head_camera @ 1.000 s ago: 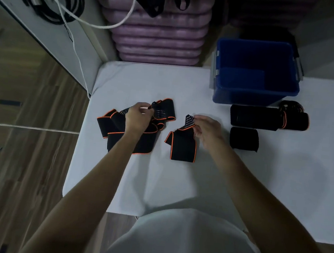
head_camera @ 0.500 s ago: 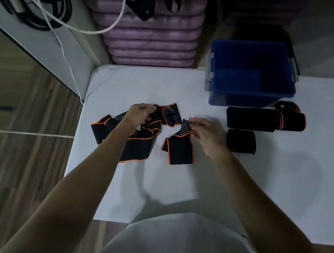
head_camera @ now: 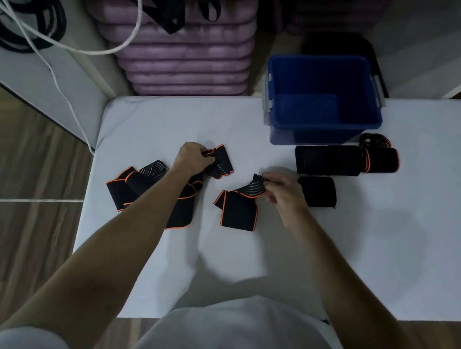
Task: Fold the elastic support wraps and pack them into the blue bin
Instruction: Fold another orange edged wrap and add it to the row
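Note:
A long black elastic wrap with orange edging (head_camera: 135, 190) lies crumpled at the table's left, and my left hand (head_camera: 193, 158) grips its striped end (head_camera: 221, 165). A shorter folded black-and-orange wrap (head_camera: 238, 210) lies in the middle; my right hand (head_camera: 282, 192) pinches its striped top corner. The blue bin (head_camera: 324, 99) stands open at the back right, with only a blue insert visible inside. Folded black wraps (head_camera: 327, 162), (head_camera: 317, 191) and a rolled orange-trimmed wrap (head_camera: 378, 157) lie just in front of the bin.
The white table (head_camera: 243, 260) ends at the left beside a wooden floor. Stacked purple mats (head_camera: 184, 57) stand behind the table. Black straps and a white cable (head_camera: 137, 19) hang at the back left. My white shirt fills the bottom edge.
My left hand has lifted and pulled the striped end of the long wrap up and to the right. My right hand keeps its pinch on the folded wrap's corner.

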